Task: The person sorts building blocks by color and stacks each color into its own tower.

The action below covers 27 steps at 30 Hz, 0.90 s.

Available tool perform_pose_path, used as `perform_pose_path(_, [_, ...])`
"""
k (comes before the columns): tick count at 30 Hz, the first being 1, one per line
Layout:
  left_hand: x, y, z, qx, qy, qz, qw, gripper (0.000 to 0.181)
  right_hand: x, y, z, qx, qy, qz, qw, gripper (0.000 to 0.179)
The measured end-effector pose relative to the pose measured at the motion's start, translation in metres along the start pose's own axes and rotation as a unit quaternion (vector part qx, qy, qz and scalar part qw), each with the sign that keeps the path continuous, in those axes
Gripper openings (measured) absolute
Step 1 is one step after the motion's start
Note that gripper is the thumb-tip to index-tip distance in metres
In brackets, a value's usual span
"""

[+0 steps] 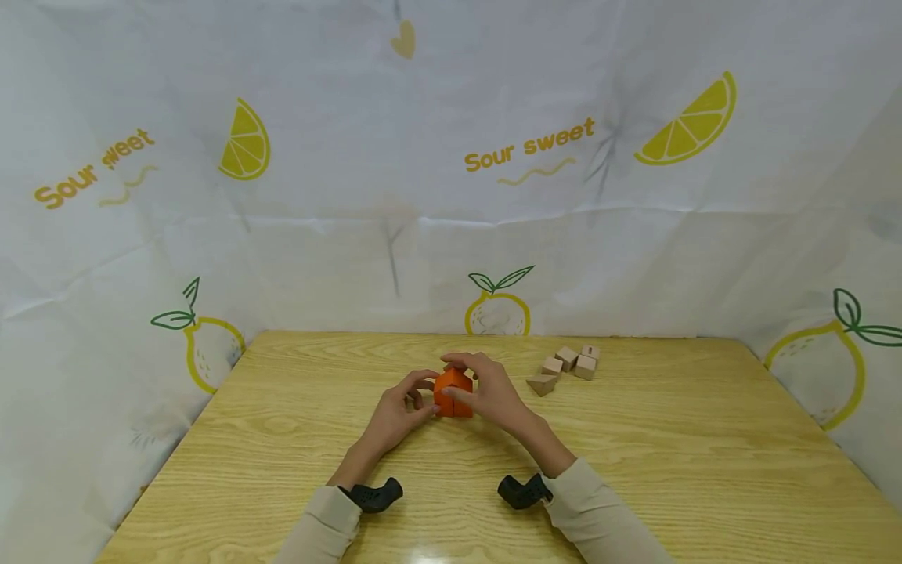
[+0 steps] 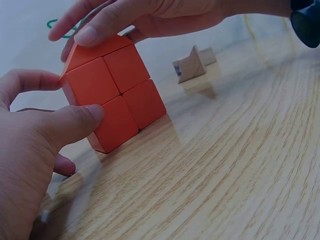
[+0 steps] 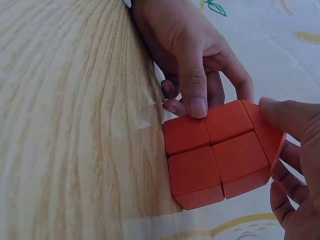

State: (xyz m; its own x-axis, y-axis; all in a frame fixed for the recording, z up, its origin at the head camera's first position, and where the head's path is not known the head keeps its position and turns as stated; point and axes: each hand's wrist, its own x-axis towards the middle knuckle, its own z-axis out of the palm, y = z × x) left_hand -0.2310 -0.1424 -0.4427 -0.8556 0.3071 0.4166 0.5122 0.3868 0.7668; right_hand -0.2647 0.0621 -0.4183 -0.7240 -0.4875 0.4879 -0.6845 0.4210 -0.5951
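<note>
Four-square orange cubes stand stacked two by two on the wooden table, with an orange triangular block on top like a roof. My left hand holds the left side of the stack, its thumb on the front face and its index finger at the upper side edge. From the right, my right hand pinches the triangular block, thumb in front and fingers behind. In the head view the right thumb covers part of the orange stack.
Several plain wooden blocks lie in a loose group behind and right of my right hand, among them a triangular wooden block. A white cloth printed with lemons hangs along the back edge of the table.
</note>
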Motion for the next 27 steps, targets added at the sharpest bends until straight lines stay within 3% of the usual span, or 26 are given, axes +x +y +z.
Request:
perform_pose_path(13, [-0.002,0.002,-0.002,-0.006,0.01,-0.002,0.9999,0.052,-0.008,0.003,-0.015,0.005,0.051,-0.013,0.9986,0.042])
perform_pose_path(15, [-0.003,0.001,-0.002,-0.007,0.024,0.01,0.9997,0.053,-0.011,0.005,-0.018,0.006,0.059,-0.017,0.9981,0.04])
perform_pose_path(18, [-0.003,0.0,0.0,-0.003,0.049,0.053,0.9974,0.053,-0.017,0.009,-0.025,0.01,0.075,-0.015,0.997,0.037])
perform_pose_path(22, [-0.003,0.001,0.004,0.009,0.112,0.122,0.9861,0.05,-0.026,0.015,-0.034,0.012,0.091,-0.004,0.9957,0.033])
perform_pose_path(27, [-0.004,0.01,0.011,0.006,0.209,0.193,0.9587,0.048,-0.036,0.022,-0.045,-0.007,0.12,-0.002,0.9927,0.029])
